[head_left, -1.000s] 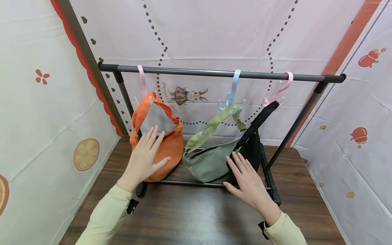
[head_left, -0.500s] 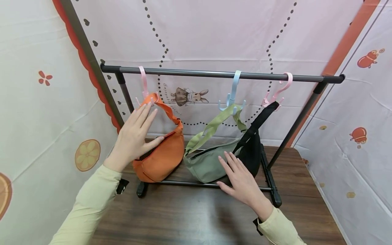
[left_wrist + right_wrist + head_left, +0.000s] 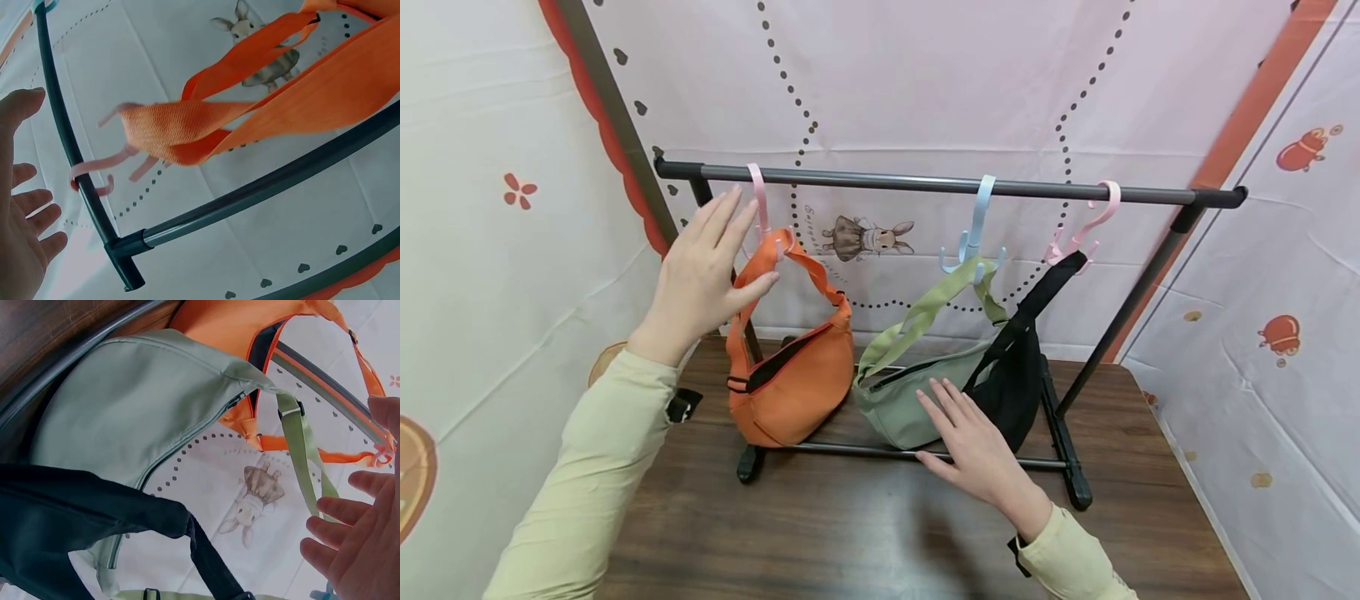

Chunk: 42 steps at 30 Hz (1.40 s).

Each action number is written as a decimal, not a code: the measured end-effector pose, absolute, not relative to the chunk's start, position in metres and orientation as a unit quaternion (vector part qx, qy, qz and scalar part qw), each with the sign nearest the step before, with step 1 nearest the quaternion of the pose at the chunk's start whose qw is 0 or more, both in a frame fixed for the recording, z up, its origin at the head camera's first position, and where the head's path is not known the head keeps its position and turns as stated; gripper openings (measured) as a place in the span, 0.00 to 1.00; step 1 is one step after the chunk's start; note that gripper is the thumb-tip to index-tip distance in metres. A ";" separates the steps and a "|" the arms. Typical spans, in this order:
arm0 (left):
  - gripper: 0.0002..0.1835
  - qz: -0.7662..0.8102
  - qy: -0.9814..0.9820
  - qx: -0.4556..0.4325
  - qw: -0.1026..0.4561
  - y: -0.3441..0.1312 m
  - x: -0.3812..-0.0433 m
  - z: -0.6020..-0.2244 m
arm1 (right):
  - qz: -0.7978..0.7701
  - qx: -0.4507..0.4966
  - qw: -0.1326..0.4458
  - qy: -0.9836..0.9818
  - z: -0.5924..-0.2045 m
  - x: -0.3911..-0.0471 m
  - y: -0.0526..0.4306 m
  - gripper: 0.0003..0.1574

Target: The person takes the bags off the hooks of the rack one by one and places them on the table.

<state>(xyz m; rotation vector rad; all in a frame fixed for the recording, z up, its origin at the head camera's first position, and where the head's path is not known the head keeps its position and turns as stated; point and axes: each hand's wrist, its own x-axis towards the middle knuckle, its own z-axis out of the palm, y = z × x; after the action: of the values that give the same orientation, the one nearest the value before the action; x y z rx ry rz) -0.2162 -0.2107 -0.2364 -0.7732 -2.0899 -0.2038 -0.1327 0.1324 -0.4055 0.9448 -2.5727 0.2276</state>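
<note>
An orange sling bag (image 3: 801, 387) with its zip gaping hangs by its strap from a pink hook (image 3: 760, 200) at the rack's left. My left hand (image 3: 700, 271), fingers straight and holding nothing, is raised near that hook; in the left wrist view it is beside the rail. A sage green bag (image 3: 895, 408) hangs from a blue hook (image 3: 976, 221). To its right a black bag (image 3: 1018, 375) hangs from a second pink hook (image 3: 1093, 217), overlapping the green one. In front of these two, my right hand (image 3: 973, 450) holds nothing, its fingers spread.
The black metal rack (image 3: 880, 181) stands on a dark wood table (image 3: 820, 533), its lower bar (image 3: 850, 450) crossing in front of the bags. Printed cloth walls (image 3: 925, 83) close in the back and both sides.
My left hand has risen up and left, from in front of the orange bag to beside its hook. The right hand has drifted slightly left and down. The bags hang as before.
</note>
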 end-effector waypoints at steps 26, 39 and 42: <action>0.19 -0.063 -0.862 -0.279 0.419 -0.208 -0.258 -0.194 | 0.090 0.364 0.148 -0.915 -0.421 -0.130 0.113 0.43; 0.20 -0.082 -0.869 -0.258 0.413 -0.208 -0.265 -0.197 | 0.088 0.377 0.145 -0.910 -0.422 -0.135 0.097 0.40; 0.20 -0.086 -0.870 -0.257 0.411 -0.207 -0.266 -0.197 | 0.097 0.380 0.147 -0.908 -0.420 -0.137 0.093 0.40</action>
<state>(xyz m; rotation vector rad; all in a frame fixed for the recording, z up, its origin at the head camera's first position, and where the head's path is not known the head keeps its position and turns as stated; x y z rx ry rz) -0.2658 -0.2072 -0.1970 -0.6470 -2.1906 -0.2154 -0.1373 0.0926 -0.4197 1.0928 -2.6135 0.2802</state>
